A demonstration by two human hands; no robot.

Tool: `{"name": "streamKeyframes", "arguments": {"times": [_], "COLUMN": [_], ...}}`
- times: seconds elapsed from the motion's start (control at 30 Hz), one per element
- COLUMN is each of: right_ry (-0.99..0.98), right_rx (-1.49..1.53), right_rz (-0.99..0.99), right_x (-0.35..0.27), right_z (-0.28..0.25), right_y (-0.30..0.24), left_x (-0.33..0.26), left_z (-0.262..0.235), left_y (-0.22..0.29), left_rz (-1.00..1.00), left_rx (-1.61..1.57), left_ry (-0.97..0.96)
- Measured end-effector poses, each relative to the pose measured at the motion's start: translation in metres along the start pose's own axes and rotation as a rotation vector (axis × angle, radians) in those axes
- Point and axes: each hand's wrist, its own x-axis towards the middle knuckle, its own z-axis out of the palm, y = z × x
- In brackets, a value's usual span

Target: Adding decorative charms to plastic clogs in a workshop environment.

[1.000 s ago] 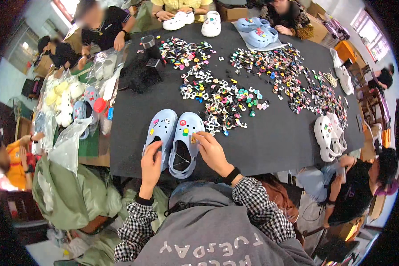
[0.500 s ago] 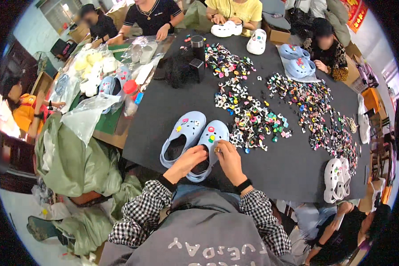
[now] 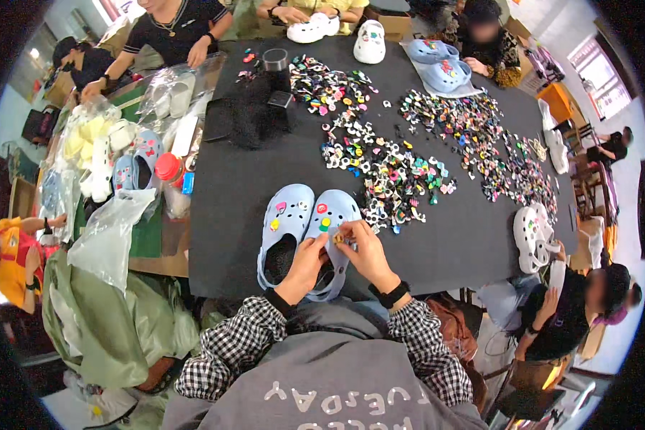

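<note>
Head view: we bring both forearms up from the lower edge in checked sleeves, each wrist ringed by a dark band, and our hands meet over a pair of blue clogs. The clogs stand side by side, toes pointing away from us, near the close edge of the black table.

Our left hand slants up and to the right across the opening of the right-hand clog, its fingers and thumb reaching toward the upper; how firmly it grips the shoe, we cannot tell, as part of it is hidden.

Our right hand leans in from the right, wrist bent inward and fingers curled, thumb and fingertips pressed together on a small tan charm. That charm sits just above the clog's upper, beside a green-and-yellow charm; we cannot make out whether it touches the shoe.

Beyond our hands lie loose heaps of colourful charms, and a pair of white clogs stands toward the table's right edge.
</note>
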Motion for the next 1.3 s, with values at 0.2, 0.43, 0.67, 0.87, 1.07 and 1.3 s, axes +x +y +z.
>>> {"name": "streamKeyframes", "arguments": {"times": [0.2,0.43,0.67,0.87,1.07,1.3], "right_ry": [0.091,0.067,-0.028,-0.049,-0.016,0.030], "right_rx": [0.053,0.035,0.241,0.249,0.108,0.203], "right_rz": [0.105,0.082,0.113,0.107,0.061,0.085], "right_x": [-0.007,-0.009,-0.008,-0.009,-0.016,-0.015], "right_z": [0.011,0.008,0.008,0.009,0.012,0.015], "right_y": [-0.002,0.000,0.021,0.027,0.025,0.022], "left_x": [-0.009,-0.021,-0.008,-0.005,-0.007,-0.008], "left_z": [0.011,0.015,0.010,0.014,0.013,-0.015], "left_y": [0.003,0.001,-0.034,-0.030,-0.028,-0.012], "left_rz": [0.082,0.157,0.370,0.393,0.313,0.018], "left_rx": [0.082,0.243,0.407,0.523,0.370,0.565], "left_ry": [0.116,0.189,0.268,0.302,0.199,-0.177]}}
